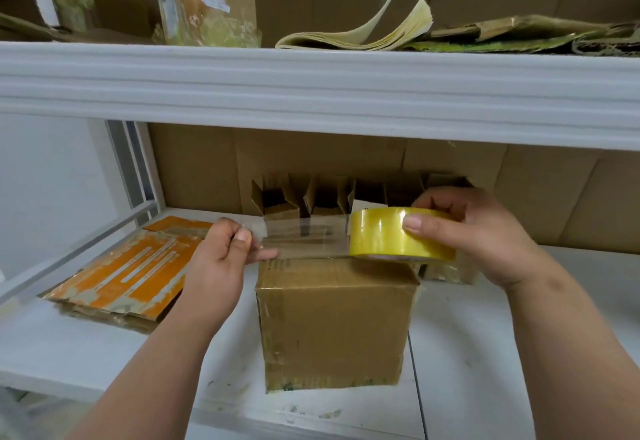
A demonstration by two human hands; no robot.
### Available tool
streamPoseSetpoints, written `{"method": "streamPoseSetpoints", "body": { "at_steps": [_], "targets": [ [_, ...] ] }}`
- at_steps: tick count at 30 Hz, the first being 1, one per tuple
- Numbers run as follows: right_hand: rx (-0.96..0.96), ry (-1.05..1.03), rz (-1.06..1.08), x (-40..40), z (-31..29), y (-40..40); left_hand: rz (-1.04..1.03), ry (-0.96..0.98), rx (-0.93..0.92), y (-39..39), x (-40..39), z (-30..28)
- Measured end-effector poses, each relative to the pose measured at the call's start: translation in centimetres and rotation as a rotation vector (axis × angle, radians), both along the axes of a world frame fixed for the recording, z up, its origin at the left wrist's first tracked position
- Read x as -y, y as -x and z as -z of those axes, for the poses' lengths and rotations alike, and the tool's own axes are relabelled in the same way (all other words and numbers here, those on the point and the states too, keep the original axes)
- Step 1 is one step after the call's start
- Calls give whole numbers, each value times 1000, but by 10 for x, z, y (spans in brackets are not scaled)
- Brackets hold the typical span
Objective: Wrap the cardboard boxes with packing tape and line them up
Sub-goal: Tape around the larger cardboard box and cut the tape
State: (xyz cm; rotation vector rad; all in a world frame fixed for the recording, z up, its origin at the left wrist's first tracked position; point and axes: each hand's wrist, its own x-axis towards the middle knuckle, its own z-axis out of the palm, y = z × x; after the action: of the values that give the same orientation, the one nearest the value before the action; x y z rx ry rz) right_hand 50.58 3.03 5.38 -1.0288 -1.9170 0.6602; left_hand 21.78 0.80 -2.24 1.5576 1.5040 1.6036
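Your left hand pinches the tape's free end, right hand grips the tape roll, both above the box mid-shelf, near front edge. Tape's thin & sticky, prob. curls: keep taut, hold by edges.

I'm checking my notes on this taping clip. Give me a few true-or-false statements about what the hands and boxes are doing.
1. The right hand holds the tape roll. True.
2. The left hand rests flat on the box. False: it pinches the pulled-out tape strip.
3. The strip is stretched above the box top. True.
4. The orange flattened carton lies right of the box. False: it lies left.
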Motion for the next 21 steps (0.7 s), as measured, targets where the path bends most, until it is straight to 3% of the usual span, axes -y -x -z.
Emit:
{"method": "streamPoseSetpoints", "body": {
  "at_steps": [6, 12, 21],
  "targets": [
    [52, 56, -112, -17, -17, -16, -40, 40, 111, -3, -2, -5],
    [149, 27, -44, -38, -22, -33, -117, 83, 213, -10, -4, -5],
    [131, 59, -22, -57, -19, -48, -181, 93, 243, -15, -5, -5]
  ]
}}
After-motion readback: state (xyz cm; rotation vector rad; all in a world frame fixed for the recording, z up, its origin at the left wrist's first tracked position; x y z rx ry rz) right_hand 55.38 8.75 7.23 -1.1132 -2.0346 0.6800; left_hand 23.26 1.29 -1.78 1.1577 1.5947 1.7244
